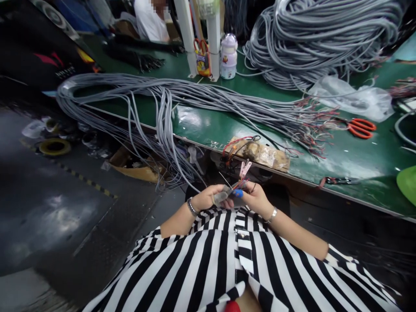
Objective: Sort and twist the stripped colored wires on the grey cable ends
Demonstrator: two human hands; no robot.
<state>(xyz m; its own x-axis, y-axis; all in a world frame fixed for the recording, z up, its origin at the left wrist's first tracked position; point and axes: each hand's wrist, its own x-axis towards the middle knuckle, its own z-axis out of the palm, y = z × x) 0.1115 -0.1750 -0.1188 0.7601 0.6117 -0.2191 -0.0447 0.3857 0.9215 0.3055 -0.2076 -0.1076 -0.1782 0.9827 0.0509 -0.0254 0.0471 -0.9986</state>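
Close to my body, below the bench edge, both hands meet around the end of a grey cable [192, 186]. My left hand [208, 198], with grey covering on its fingers, is closed on the cable near its end. Thin coloured wires [239, 183] fan out there, and my right hand [256, 198], with blue wrapping on one finger, pinches them. One thin pale strand [224, 178] sticks up to the left. Just beyond the wires, a pink clip [245, 170] stands at the bench edge. Small details between the fingertips are hidden.
A long bundle of grey cables [201, 93] lies along the green bench [195, 123], some hanging over its edge. Orange-handled scissors [361, 128], a taped block [260, 155], a bottle [229, 56] and a large cable coil [325, 39] rest there. A person [151, 21] is behind.
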